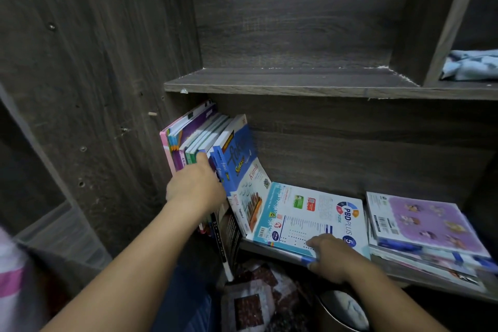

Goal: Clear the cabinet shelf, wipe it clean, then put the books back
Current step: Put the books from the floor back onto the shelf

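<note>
Right hand (336, 261) fingers (316, 242) are being pinched onto a flat white-and-blue paper workbook (310, 210), left hand (195, 186) fingers round upright colourful paperbacks (199, 129); whether the dark wooden shelf (260, 248) is being cleared or refilled cannot be told.

The left forearm (129, 264) and right forearm (390, 296) are bare all the way from the wrists back to the bottom edge of the view. The left hand (195, 183) and right hand (332, 259) are bare too. Far out to the left of the left hand, at the frame's edge, is white cloth (10, 272) with a broad pink stripe. Below and between the hands lies blue cloth (188, 302) with faint ribbing. Both are blurred and may be clothing.
</note>
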A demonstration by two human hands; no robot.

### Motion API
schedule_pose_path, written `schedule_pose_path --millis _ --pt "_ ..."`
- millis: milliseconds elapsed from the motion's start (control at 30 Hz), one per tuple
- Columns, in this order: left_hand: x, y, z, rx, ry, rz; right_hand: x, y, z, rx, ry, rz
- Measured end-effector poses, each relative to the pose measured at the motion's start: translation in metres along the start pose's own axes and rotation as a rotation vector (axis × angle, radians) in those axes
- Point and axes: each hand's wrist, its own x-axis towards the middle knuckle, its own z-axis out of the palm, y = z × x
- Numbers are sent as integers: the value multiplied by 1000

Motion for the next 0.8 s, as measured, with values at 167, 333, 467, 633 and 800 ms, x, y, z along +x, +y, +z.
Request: schedule_pose_path --millis 167,333,467,633,800 --pt "-4 0 -11 45 -144 -11 -14 1 -5 23 -17 14" --pt "-32 -3 -47 122 -147 190 -27 12 -6 64 -4 47" --pt "-53 -2 -71 157 -221 321 -35 19 -9 73 -3 66" --pt "-49 18 -81 57 -181 336 -34 23 -10 68 0 75" --pt "-9 35 -58 -60 156 300 -30 24 -13 61 1 71"
